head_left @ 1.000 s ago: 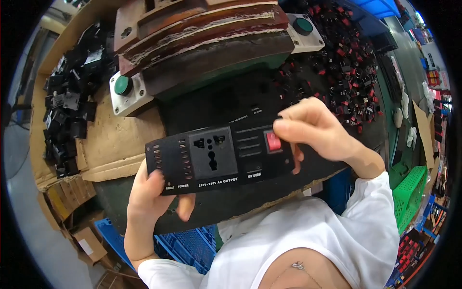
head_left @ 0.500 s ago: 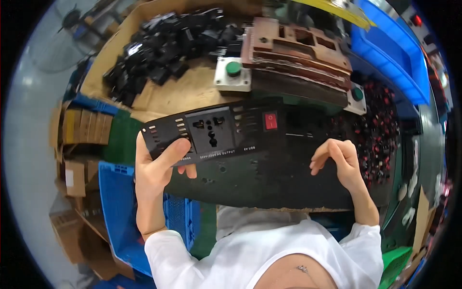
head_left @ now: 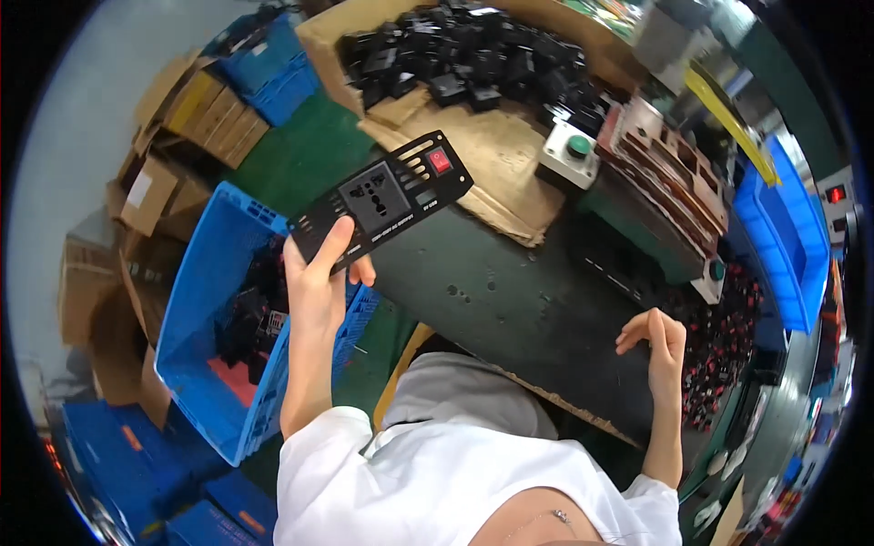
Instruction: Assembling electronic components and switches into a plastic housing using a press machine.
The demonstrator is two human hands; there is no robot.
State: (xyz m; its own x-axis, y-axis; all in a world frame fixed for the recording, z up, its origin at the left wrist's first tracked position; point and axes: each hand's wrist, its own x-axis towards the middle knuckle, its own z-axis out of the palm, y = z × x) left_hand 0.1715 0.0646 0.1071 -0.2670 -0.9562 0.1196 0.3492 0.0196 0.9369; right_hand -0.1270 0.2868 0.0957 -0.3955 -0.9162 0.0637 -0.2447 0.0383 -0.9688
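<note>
My left hand (head_left: 314,278) grips one end of a flat black panel (head_left: 405,218), the thumb on its face and the fingers behind. The panel tilts up to the right, above the table's left edge and beside a blue crate. A universal power socket (head_left: 374,197) sits in it, with a red rocker switch (head_left: 441,161) near the far end and slots between. My right hand (head_left: 663,338) hovers over the right of the dark table (head_left: 510,282), fingers loosely bent and nothing visible in them. It is nearest to a pile of small red-and-black parts (head_left: 719,355).
A blue crate (head_left: 196,318) with black panels inside stands at left. Black parts (head_left: 473,55) fill a cardboard box (head_left: 328,45) at the back. A press fixture (head_left: 665,173) with green buttons (head_left: 579,146) stands back right, before a blue bin (head_left: 774,246). Cartons (head_left: 150,196) are at far left.
The view has swung left, bringing more of the crate into sight. My left hand has carried the panel toward the table's left edge and tilted it. My right hand stays near the small parts.
</note>
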